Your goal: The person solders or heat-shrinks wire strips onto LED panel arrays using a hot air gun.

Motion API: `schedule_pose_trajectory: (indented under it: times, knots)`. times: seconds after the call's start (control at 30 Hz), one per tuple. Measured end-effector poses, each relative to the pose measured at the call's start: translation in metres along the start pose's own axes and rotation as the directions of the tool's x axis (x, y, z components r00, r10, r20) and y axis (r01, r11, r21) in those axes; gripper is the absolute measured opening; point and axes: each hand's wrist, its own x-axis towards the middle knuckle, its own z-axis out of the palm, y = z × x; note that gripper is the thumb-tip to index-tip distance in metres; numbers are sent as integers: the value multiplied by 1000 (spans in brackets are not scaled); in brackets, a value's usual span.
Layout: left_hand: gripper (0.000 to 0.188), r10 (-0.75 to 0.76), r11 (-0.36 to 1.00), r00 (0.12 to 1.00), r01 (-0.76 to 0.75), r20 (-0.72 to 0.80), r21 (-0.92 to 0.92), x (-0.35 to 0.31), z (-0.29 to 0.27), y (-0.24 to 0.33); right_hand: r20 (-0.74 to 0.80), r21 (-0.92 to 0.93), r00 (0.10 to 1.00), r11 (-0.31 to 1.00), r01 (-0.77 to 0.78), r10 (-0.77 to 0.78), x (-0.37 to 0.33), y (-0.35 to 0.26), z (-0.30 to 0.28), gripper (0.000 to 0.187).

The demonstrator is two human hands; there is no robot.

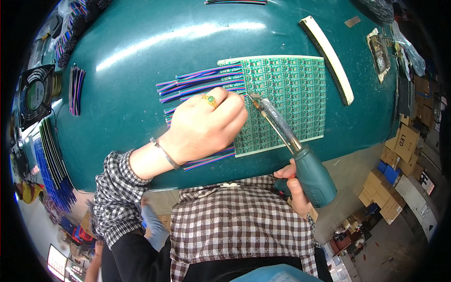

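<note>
Wires point(211, 72) fan out in rows above, beneath and below the left hand point(206, 123), their right ends meeting the left edge of the board point(289, 94), which lies flat on the counter point(117, 136) just right of that hand. Laid in rows this way, they probably keep each end lined up with its own place on the edge. The left hand sits across the wires, presumably to steady them, with its knuckles just beside the tip of the iron point(315, 174). The iron slants over the board from the right hand point(297, 190), likely so that its shaft clears the left hand while the tip comes in close to the wire ends. The left hand is mostly closed, fingers curled under and touching the wires; its fingertips are hidden, so whether it pinches one cannot be told. The right hand, lower and to the right, near the counter's edge, is partly hidden by the iron, but its visible fingers are wrapped around the handle.
</note>
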Motion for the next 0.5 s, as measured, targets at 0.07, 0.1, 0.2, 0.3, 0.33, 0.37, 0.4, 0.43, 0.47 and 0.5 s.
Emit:
schedule_pose_trajectory:
  times: [0.07, 0.1, 0.2, 0.3, 0.33, 0.37, 0.4, 0.43, 0.47, 0.5]
  knots:
    - [9, -7, 1000, 1000, 7, 13, -6, 0, 1, 0, 0, -11, 1000, 1000, 11, -11, 1, 0, 0, 45]
    - [9, -7, 1000, 1000, 7, 13, -7, 0, 2, 0, 4, -17, 1000, 1000, 11, -11, 1, 0, -1, 45]
    - [8, -12, 1000, 999, 13, -33, 4, 0, 5, 1, 13, -24, 1000, 1000, 16, -15, 1, 2, -2, 45]
    - [8, -10, 1000, 1000, 10, -9, 0, 1, 2, 0, 14, -14, 1000, 1000, 26, -25, 1, 2, -1, 45]
    - [7, -13, 1000, 1000, 13, -1, 1, 1, 2, 1, 6, -4, 1000, 1000, 29, -29, 1, 2, 0, 45]
    - [7, -17, 1000, 1000, 17, 8, 2, 1, 1, 1, 6, -3, 1000, 1000, 29, -29, 1, 3, 0, 45]
    - [7, -17, 1000, 1000, 17, 9, 4, 1, 1, 1, 6, 3, 1000, 1000, 23, -23, 1, 3, 0, 45]
    - [7, -15, 1000, 1000, 15, 8, 0, 1, 2, 1, 3, 7, 1000, 1000, 15, -15, 1, 4, 0, 45]
    - [7, -14, 1000, 1000, 14, 7, -4, 1, 3, 1, 1, 5, 1000, 1000, 14, -14, 1, 5, -1, 45]
    - [7, -13, 1000, 1000, 13, 6, -6, 1, 4, 1, 9, -14, 1000, 1000, 10, -10, 0, 6, -2, 45]
